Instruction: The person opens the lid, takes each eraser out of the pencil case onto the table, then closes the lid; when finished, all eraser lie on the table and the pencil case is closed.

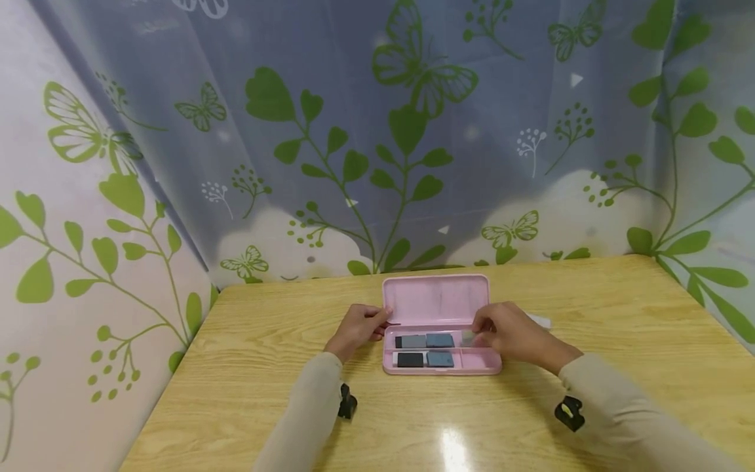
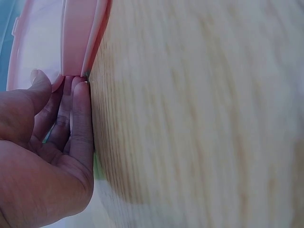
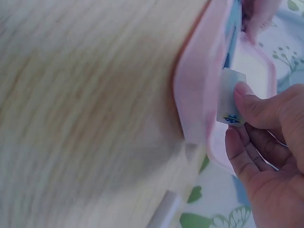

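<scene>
A pink pencil case (image 1: 389,362) lies on the table with its lid (image 1: 436,300) raised at the back. My left hand (image 1: 358,328) is at the case's left side; its thumb presses the inner face of the lid near the hinge and its fingers lie behind. Over the right end of the upper compartment, my right hand (image 1: 512,333) pinches a pale, whitish eraser (image 3: 231,97) with a small blue mark. Two blocks, a grey one (image 1: 413,341) and a blue one (image 1: 440,340), sit in the upper compartment. In the lower one lie a black-and-white block (image 1: 410,359) and another blue block (image 1: 440,358).
A white object (image 1: 541,321) lies on the wooden table (image 1: 248,380) beyond my right hand. Behind the table hangs a patterned curtain (image 1: 330,59) with leaves and butterflies. Black wrist mounts (image 1: 347,402) show under both sleeves.
</scene>
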Demonstrator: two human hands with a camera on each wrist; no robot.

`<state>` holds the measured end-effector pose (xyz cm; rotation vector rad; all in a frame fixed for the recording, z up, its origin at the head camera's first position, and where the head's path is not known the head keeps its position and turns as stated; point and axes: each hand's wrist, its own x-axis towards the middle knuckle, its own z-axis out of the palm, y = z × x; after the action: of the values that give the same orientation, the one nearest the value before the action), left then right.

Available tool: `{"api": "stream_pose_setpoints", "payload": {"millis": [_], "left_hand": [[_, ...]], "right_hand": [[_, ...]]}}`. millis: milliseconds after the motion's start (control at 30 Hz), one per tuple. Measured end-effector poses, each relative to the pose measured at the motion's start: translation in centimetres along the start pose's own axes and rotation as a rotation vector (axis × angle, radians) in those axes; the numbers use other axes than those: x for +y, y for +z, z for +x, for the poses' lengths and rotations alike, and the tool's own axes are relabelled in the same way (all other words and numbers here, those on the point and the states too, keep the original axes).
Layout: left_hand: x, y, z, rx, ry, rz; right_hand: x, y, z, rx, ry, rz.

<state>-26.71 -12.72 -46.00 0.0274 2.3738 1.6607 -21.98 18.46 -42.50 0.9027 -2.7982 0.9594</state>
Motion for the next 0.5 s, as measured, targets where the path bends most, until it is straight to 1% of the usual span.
{"api": "stream_pose_setpoints", "payload": {"millis": [167, 367, 500], "left_hand": [[-0.1, 0.0, 0.1, 0.001, -0.007, -0.006], [-0.1, -0.1, 0.2, 0.008, -0.008, 0.0], [-0.1, -0.1, 0.2, 0.002, -0.011, -0.001]], "right_hand": [[0.7, -1.8, -0.7, 0.033, 0.026, -0.019], [2.2, -4.1, -2.3, 0.03, 0.101, -0.01], [3.4, -5.3, -3.5, 0.037, 0.144, -0.021]]}}
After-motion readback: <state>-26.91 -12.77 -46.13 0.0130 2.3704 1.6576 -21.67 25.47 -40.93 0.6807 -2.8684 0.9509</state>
